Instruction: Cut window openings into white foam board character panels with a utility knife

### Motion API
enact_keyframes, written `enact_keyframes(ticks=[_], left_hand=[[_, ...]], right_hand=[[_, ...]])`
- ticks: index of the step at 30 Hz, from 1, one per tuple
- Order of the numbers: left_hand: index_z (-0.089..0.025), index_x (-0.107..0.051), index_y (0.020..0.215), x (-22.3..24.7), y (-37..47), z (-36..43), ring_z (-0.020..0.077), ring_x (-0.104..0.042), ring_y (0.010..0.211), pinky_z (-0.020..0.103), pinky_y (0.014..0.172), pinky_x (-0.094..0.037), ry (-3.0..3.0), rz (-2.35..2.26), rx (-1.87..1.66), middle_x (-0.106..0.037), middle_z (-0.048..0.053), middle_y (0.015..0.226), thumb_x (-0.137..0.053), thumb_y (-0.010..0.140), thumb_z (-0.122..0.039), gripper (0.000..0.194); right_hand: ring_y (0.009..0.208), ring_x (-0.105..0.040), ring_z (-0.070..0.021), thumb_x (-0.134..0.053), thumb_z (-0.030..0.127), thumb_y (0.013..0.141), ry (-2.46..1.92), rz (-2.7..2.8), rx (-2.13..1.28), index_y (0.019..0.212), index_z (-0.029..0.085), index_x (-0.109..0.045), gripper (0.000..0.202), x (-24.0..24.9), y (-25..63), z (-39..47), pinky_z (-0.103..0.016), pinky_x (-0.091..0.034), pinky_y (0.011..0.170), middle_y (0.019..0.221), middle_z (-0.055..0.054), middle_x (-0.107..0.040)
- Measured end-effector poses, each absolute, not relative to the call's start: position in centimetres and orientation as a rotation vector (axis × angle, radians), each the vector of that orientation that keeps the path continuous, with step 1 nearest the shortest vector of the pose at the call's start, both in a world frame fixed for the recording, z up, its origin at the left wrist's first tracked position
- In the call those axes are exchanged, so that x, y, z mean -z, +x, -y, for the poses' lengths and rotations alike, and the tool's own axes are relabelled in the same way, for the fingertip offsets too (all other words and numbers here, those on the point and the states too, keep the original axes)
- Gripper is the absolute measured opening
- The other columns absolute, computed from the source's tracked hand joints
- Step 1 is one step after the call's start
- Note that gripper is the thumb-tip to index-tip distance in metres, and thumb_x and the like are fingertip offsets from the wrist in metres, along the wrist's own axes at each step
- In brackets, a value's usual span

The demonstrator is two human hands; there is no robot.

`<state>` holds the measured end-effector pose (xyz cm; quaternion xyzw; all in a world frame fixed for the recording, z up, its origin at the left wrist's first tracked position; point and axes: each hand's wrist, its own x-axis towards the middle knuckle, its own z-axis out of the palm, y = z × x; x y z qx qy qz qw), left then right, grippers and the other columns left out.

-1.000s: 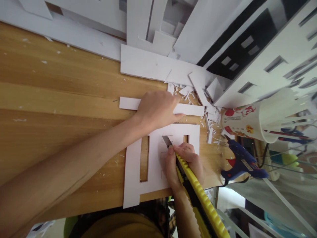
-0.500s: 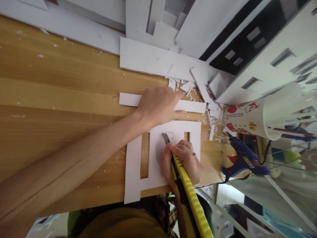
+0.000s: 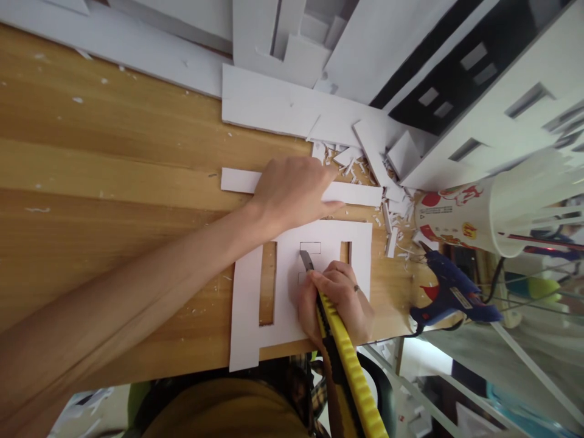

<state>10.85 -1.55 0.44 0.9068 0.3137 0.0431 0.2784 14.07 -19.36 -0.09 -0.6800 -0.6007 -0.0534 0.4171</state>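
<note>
A white foam board [image 3: 289, 304] with cut-out slots and small pencilled rectangles lies at the table's front edge. My right hand [image 3: 337, 298] is closed round a yellow and black utility knife [image 3: 349, 359]; its blade touches or hovers just over the board at the lower left corner of the upper drawn rectangle. Behind the board lies a narrow white strip [image 3: 353, 193]. My left hand [image 3: 294, 194] rests across this strip, its thumb pointing right; the fingertips are bent down and partly hidden, so what they grip is unclear.
White scraps [image 3: 351, 164] are heaped right of the strip. Farther right are a paper cup [image 3: 451, 213] on its side and a blue glue gun [image 3: 456, 292]. Long white boards [image 3: 292, 103] line the back, and a panel with window holes [image 3: 497, 128] stands at the back right.
The knife blade has moved slightly down, from inside the drawn rectangle to its lower left corner. My left hand stays on the strip. The view has shifted a little.
</note>
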Motion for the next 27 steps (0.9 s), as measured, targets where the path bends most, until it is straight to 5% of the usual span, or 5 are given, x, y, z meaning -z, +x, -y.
enact_keyframes(ticks=[9, 27], left_hand=[[-0.021, -0.073, 0.112, -0.31, 10.89, 1.52, 0.0295, -0.064, 0.106, 0.037, 0.088, -0.045, 2.431, -0.84, -0.148, -0.072, 0.011, 0.106, -0.061, 0.089, -0.054, 0.042], [-0.021, -0.073, 0.113, -0.64, 10.94, 1.58, 0.0298, -0.064, 0.105, 0.037, 0.087, -0.045, 2.431, -0.849, -0.139, -0.073, 0.011, 0.107, -0.063, 0.088, -0.051, 0.04]], right_hand=[[0.064, -0.061, -0.0125, -0.064, 0.005, 0.084, -1.823, 1.413, 0.112, 0.094, 0.023, -0.056, 0.022, -0.2, 14.21, 19.93, -0.028, -0.056, 0.06, 0.068, 0.005, -0.056], [0.064, -0.062, -0.0112, -0.069, 0.005, 0.082, -1.824, 1.351, 0.128, 0.098, 0.021, -0.06, 0.024, 0.35, 13.79, 19.65, -0.026, -0.055, 0.062, 0.073, 0.005, -0.061]])
